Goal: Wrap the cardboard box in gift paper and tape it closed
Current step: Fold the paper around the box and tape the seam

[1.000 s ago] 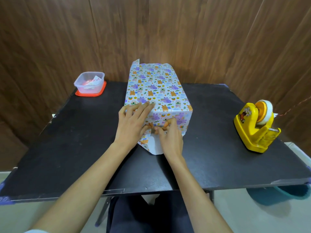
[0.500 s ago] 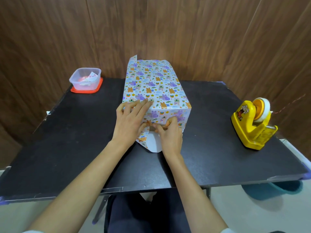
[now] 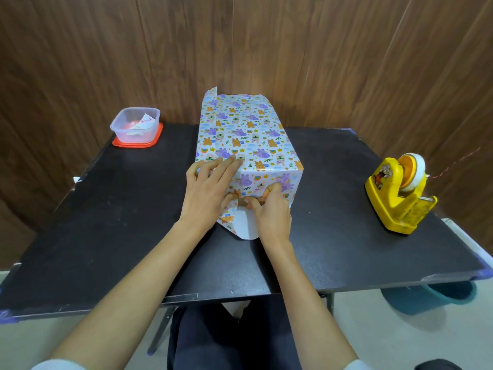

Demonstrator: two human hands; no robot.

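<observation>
The box (image 3: 248, 134) stands lengthwise in the middle of the black table (image 3: 106, 209), covered in white gift paper with colourful animal prints. My left hand (image 3: 208, 190) lies flat over the near top-left corner, its fingers straight on the paper. My right hand (image 3: 269, 212) is at the near end face, its fingers curled and pressing the folded paper against the box. A white-backed flap of paper (image 3: 244, 227) lies on the table below the near end. At the far end the paper stands up loose.
A yellow tape dispenser (image 3: 397, 193) with a white roll sits at the table's right side. A clear plastic container (image 3: 136, 125) on a red lid stands at the back left. A teal bucket (image 3: 426, 297) is on the floor under the right edge.
Both hands stay at the near end of the box. The right fingers have shifted slightly along the fold. The camera view has moved a little.
</observation>
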